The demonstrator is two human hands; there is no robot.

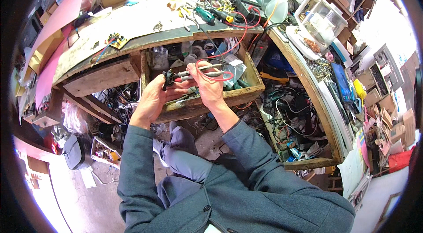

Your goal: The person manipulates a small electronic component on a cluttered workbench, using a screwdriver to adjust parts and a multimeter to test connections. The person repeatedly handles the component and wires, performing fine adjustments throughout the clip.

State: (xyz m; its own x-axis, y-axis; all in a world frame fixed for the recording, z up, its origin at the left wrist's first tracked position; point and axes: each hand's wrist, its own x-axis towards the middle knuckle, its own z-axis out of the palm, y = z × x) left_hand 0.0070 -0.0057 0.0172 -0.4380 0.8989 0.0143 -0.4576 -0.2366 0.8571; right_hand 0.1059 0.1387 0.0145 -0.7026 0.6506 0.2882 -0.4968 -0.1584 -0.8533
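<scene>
Over the open wooden drawer, my left hand (152, 98) is closed on a small dark part (168, 80), held upright between thumb and fingers; its exact kind is hard to make out. My right hand (208, 86) grips a pair of test probes (187, 75), whose front ends reach the dark part. I cannot tell whether the tips touch its contacts. A red test lead (232, 50) loops round the right hand and runs up to the bench, near a dark meter-like device (242, 1).
The pulled-out drawer (251, 92) holds tape rolls, plastic bags and loose parts. On the bench (145, 26) lie a green-handled screwdriver (204, 14), pliers and tangled wires. A clear plastic container (324, 21) and a blue-screened phone (343, 83) sit right. Cables fill a lower wooden compartment (295, 118).
</scene>
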